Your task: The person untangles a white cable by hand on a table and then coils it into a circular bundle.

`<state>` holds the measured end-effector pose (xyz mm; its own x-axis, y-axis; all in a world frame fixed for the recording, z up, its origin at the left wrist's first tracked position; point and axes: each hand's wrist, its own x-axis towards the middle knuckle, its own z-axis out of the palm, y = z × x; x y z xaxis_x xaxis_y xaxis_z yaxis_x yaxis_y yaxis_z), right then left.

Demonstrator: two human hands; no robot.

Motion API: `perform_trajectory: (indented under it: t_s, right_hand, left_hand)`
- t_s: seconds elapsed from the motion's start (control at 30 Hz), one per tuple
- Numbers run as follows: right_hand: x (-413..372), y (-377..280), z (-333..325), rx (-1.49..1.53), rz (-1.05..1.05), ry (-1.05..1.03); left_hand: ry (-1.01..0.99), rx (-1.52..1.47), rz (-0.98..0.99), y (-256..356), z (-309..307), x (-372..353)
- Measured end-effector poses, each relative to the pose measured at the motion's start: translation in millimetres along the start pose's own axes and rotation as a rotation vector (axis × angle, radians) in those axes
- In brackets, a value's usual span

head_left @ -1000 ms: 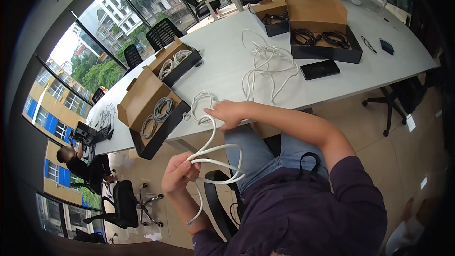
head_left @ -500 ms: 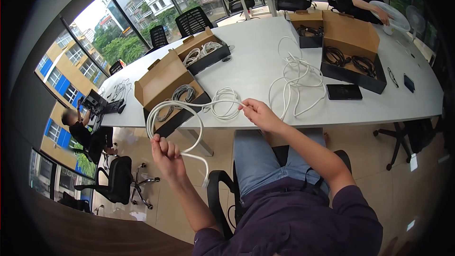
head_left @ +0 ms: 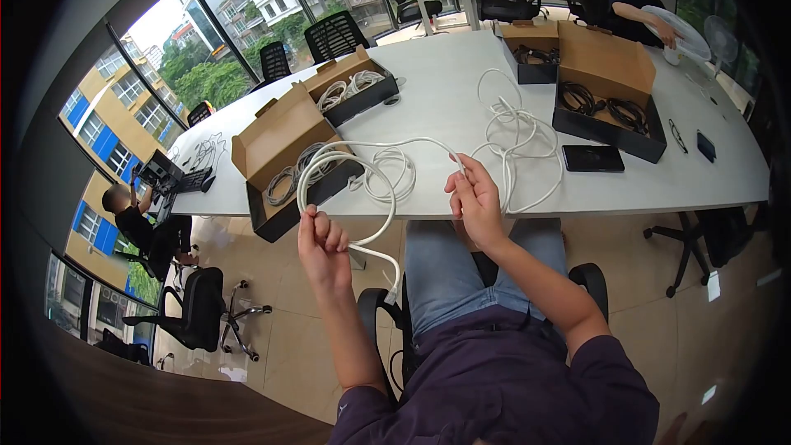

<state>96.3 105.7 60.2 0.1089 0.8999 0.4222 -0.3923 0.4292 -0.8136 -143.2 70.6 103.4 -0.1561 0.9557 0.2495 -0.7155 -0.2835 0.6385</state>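
Here's the white cable [head_left: 387,229], up in the air over the front edge of the table [head_left: 445,99], and both hands are on it! The left hand [head_left: 324,251] has thumb and fingers clamped on its loops, the right hand [head_left: 478,198] pinches the strand arching across, and a connector end [head_left: 394,292] dangles below. Those loops cut right across the view of the open box of grey cables [head_left: 268,221] and the coiled white cable [head_left: 402,183] lying beside it. Over on the right, a loose white tangle [head_left: 527,152] sprawls close to the right hand, with the black phone [head_left: 593,158] just beyond. Further back sit the white-cable box [head_left: 367,105] and two black-cable boxes, the larger [head_left: 610,128] beside the smaller [head_left: 537,72]. A co-worker [head_left: 638,4] reaches toward a white fan part [head_left: 688,33] at the far end.
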Motion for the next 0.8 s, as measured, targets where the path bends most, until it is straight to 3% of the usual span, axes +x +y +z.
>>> perform_trajectory:
  t_s: [0.17, 0.27, 0.47, 0.57, 0.63, 0.77, 0.8]
  right_hand:
    - [-13, 2, -8, -0.192, -0.016, -0.025]
    - [-24, -13, -11, -0.776, -0.043, -0.189]
    - [-36, -9, -28, -1.324, -0.252, -0.285]
    - [-35, -18, -31, -1.362, -0.356, -0.266]
    - [-34, -30, -25, -1.228, -0.362, -0.235]
    - [-29, -28, -24, -1.085, -0.490, -0.102]
    - [-30, -28, -22, -1.026, -0.428, -0.093]
  left_hand:
    - [0.072, -0.072, 0.127, -2, -1, 5]
    - [0.127, -0.015, 0.232, -2, 2, 6]
    - [0.141, 0.053, 0.260, 1, 0, 3]
    - [0.135, 0.052, 0.247, 1, 0, 2]
    - [0.112, 0.043, 0.199, 3, 1, 0]
    - [-0.043, 0.062, -0.037, -11, 10, -6]
    - [-0.087, 0.046, -0.081, -19, 12, -7]
